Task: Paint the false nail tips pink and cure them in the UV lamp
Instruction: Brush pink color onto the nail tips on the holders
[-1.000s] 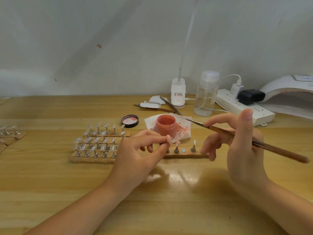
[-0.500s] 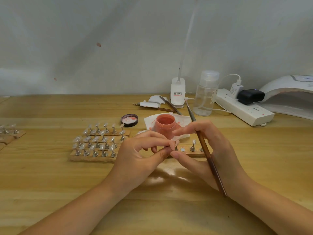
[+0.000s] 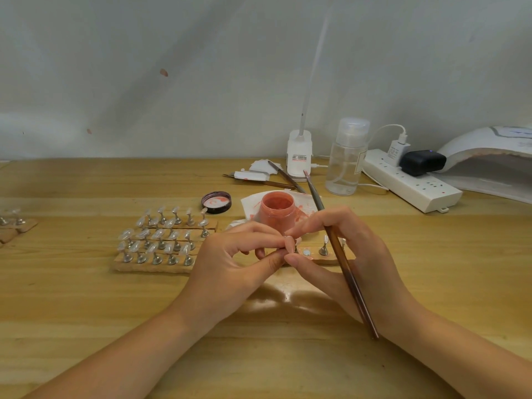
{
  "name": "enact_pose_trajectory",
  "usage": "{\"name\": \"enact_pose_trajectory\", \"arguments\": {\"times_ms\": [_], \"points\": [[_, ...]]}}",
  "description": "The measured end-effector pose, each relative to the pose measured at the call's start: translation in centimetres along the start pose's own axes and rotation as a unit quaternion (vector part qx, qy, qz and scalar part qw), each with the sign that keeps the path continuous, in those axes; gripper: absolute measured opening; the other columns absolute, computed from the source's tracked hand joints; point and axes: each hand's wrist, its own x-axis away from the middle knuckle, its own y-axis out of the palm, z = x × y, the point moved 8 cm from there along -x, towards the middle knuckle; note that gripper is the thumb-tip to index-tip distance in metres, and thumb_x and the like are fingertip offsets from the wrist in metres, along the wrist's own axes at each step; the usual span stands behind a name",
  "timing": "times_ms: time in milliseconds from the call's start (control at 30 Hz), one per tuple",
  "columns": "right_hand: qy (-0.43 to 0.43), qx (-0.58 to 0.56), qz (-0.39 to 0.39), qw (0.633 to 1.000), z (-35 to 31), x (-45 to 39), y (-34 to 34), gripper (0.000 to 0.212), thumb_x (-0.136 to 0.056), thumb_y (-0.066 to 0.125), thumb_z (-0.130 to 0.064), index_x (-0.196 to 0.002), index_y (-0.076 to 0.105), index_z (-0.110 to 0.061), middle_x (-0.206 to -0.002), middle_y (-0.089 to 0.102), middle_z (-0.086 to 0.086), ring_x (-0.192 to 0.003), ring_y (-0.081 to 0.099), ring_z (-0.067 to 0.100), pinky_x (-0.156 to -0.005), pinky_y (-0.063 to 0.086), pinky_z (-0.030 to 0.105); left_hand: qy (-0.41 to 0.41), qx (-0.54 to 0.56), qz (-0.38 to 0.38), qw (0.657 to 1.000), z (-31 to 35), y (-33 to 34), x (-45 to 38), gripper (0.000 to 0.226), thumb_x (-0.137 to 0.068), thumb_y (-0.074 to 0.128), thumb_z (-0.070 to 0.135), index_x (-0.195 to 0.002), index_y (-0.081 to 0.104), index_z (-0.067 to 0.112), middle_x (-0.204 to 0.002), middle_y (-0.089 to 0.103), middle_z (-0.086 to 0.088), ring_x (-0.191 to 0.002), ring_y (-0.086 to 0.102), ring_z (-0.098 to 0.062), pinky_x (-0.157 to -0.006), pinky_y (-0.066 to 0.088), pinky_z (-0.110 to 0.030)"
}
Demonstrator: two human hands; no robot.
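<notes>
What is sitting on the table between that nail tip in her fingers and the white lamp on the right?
The nail tip is pinched by both the left hand and right hand. Toward the UV lamp lies the power strip, just in front of the lamp's opening. Lifted over it, the way looks clear.

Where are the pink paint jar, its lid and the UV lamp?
pink paint jar [image 3: 278, 212], head view, on its front wall.
lid [image 3: 216, 202], head view, on its upturned inside.
UV lamp [image 3: 489, 145], head view, on its white top shell.

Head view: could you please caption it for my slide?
Both hands pinch a pink false nail tip near the open pink polish jar.
</notes>
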Motion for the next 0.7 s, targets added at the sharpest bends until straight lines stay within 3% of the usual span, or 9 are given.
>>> {"name": "enact_pose_trajectory", "arguments": {"times_ms": [133, 300, 467, 700], "points": [[-0.013, -0.003, 0.006, 1.000, 0.0, 0.0, -0.1, 0.029, -0.072, 0.068, -0.029, -0.095, 0.051, -0.026, -0.091, 0.061, -0.014, -0.089, 0.060, 0.001, -0.081, 0.046, 0.012, -0.013, 0.008, -0.011, 1.000, 0.2, 0.2, 0.0, 0.014, -0.069, 0.069, 0.023, -0.082, 0.074, 0.023, -0.082, 0.070, 0.009, -0.075, 0.060, -0.004, -0.064, 0.047, -0.018], [-0.013, 0.006, 0.048, 0.999, 0.5, -0.2, -1.7, 0.034, -0.072, 0.076, -0.020, -0.094, 0.050, -0.022, -0.091, 0.058, -0.017, -0.088, 0.057, -0.010, -0.078, 0.043, 0.006, -0.026, -0.038, 0.022, 0.999, -0.3, -0.5, 0.0, 0.026, -0.066, 0.077, 0.035, -0.090, 0.071, 0.032, -0.088, 0.067, 0.016, -0.071, 0.053, -0.005, -0.067, 0.041, -0.017], [0.035, 0.044, 0.032, 0.998, 3.0, -0.3, -2.5, 0.032, -0.070, 0.078, -0.010, -0.091, 0.055, -0.016, -0.088, 0.058, -0.016, -0.087, 0.054, -0.012, -0.080, 0.042, 0.006, -0.079, -0.076, 0.062, 0.992, -1.4, -1.1, 0.1, 0.038, -0.062, 0.077, 0.048, -0.093, 0.059, 0.039, -0.093, 0.061, 0.026, -0.082, 0.053, 0.002, -0.067, 0.034, -0.003], [0.061, 0.043, -0.019, 0.997, 4.3, -0.2, -1.3, 0.029, -0.069, 0.077, -0.014, -0.090, 0.057, -0.016, -0.086, 0.061, -0.013, -0.089, 0.056, -0.007, -0.080, 0.040, 0.005, -0.126, -0.111, 0.007, 0.986, -3.1, -0.1, 0.2, 0.050, -0.068, 0.077, 0.027, -0.105, 0.048, 0.044, -0.093, 0.064, 0.028, -0.095, 0.052, 0.014, -0.070, 0.030, 0.004]]}}
